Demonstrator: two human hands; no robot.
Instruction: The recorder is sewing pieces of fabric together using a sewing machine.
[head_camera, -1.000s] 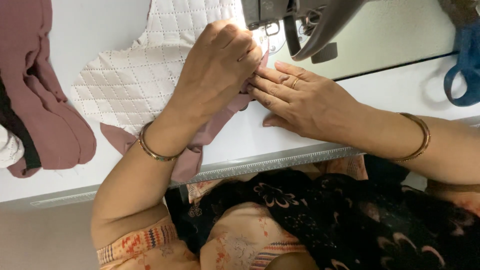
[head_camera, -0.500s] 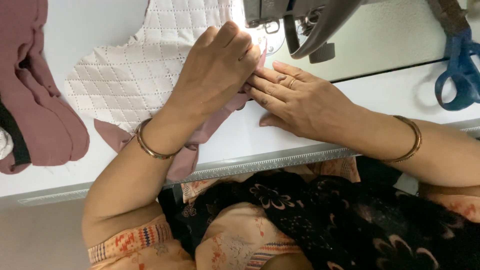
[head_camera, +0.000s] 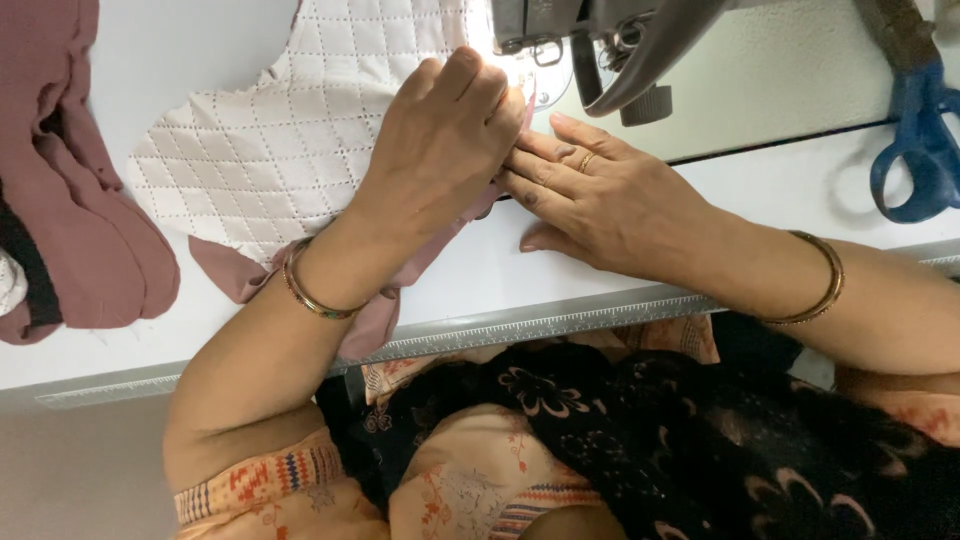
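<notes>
Left hand: the left hand (head_camera: 440, 140) lies knuckles up, fingers curled down and pressing on the white quilted piece (head_camera: 280, 150) and the mauve fabric strip (head_camera: 400, 285) just before the needle.
Right hand: the right hand (head_camera: 600, 205) lies flat, fingers together, their tips touching the left hand's fingers and holding the strip's edge down.
Work: quilted piece on the white table (head_camera: 600, 275), the strip running under the left wrist to the table's front edge.
Around: sewing machine head (head_camera: 600, 40) just above the hands; blue scissors (head_camera: 915, 130) far right; mauve cloth pile (head_camera: 70, 170) far left.
In the way: the left hand hides the needle.
</notes>
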